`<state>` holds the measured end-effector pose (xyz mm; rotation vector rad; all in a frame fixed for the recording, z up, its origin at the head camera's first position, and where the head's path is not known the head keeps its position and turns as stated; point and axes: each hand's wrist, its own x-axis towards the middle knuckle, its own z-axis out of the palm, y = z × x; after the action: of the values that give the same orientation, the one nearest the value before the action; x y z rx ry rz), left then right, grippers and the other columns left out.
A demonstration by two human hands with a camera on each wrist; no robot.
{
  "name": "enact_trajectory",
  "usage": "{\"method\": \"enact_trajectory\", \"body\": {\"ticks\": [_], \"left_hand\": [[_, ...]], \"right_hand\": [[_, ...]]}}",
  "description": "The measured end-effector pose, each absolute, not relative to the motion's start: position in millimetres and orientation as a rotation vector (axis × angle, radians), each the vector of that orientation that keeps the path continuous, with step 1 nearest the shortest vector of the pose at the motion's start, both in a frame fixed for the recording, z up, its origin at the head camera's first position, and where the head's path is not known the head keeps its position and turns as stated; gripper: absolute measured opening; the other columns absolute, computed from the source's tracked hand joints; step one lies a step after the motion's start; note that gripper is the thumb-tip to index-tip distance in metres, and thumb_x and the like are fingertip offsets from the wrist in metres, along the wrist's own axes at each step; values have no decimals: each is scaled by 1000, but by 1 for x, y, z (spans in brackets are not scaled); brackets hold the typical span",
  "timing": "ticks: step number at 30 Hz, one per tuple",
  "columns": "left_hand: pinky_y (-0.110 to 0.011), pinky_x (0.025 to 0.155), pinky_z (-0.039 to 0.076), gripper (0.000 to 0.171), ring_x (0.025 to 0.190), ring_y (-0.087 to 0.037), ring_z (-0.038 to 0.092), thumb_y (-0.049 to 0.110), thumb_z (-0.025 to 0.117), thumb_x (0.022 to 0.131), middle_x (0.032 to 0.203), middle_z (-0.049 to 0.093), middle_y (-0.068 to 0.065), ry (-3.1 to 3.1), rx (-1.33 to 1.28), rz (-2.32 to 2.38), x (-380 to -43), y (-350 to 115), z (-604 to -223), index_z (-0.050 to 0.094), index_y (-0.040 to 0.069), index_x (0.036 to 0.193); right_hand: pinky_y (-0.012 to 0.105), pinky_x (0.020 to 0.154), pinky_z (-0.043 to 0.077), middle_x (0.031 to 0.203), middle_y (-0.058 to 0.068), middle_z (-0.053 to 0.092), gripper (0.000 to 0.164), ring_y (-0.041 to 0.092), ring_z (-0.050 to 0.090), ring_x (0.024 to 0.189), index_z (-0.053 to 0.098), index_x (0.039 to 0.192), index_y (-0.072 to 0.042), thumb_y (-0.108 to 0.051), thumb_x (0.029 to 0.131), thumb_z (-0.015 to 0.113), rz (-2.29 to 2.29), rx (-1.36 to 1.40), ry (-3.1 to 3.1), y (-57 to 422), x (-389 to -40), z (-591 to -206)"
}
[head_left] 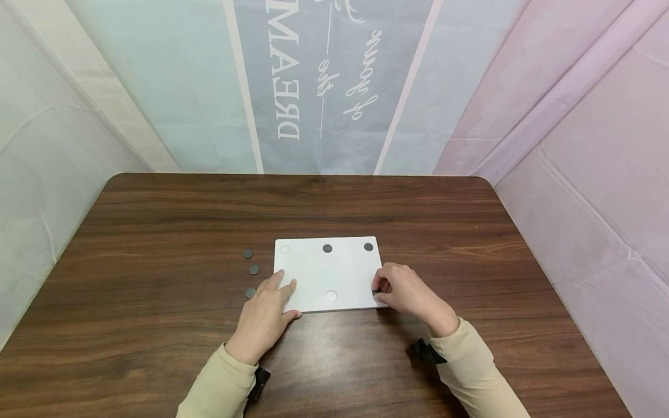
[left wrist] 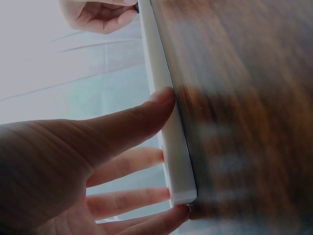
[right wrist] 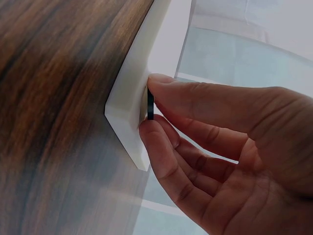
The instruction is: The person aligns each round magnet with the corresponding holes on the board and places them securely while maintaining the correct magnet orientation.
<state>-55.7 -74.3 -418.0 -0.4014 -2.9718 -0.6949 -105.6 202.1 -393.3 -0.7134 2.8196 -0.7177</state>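
Note:
A white rectangular board [head_left: 308, 273] with round recesses lies on the table. Dark round discs [head_left: 327, 248] fill its far middle and far right recesses; the far left and near middle ones show bare. My left hand [head_left: 263, 319] rests at the board's near left corner, thumb against the near edge and fingers [left wrist: 129, 201] fairly straight on the top and side. At the near right corner my right hand [head_left: 410, 293] pinches a thin black disc [right wrist: 150, 106] between thumb and fingertips, right at the board's surface. The recess beneath it is mostly hidden, and my left hand covers the near left corner.
Left of the board, several loose dark discs, such as the middle one [head_left: 254, 269], lie in a rough column on the brown wooden table [head_left: 183, 232]. A printed cloth [head_left: 334, 87] hangs behind the table's far edge, with pale cloth walls at both sides.

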Motion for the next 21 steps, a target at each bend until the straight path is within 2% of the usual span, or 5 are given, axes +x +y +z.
{"method": "enact_trajectory", "body": {"ticks": [10,21], "left_hand": [[-50,75,55,52,117,-41,55,23,82,74,133,53,-25,-2982,-397,-699,-55,-74,-418,67,1,119],[-50,76,55,53,116,-41,55,23,82,74,133,53,-25,-2982,-398,-696,-55,-73,-419,67,1,120]], "right_hand": [[21,61,49,75,2,59,16,12,59,68,64,76,-7,3,73,76,-711,-689,2809,204,-104,-394],[24,62,45,81,2,56,18,13,55,70,66,87,-8,-5,74,79,-696,-641,2880,207,-100,-398]]}}
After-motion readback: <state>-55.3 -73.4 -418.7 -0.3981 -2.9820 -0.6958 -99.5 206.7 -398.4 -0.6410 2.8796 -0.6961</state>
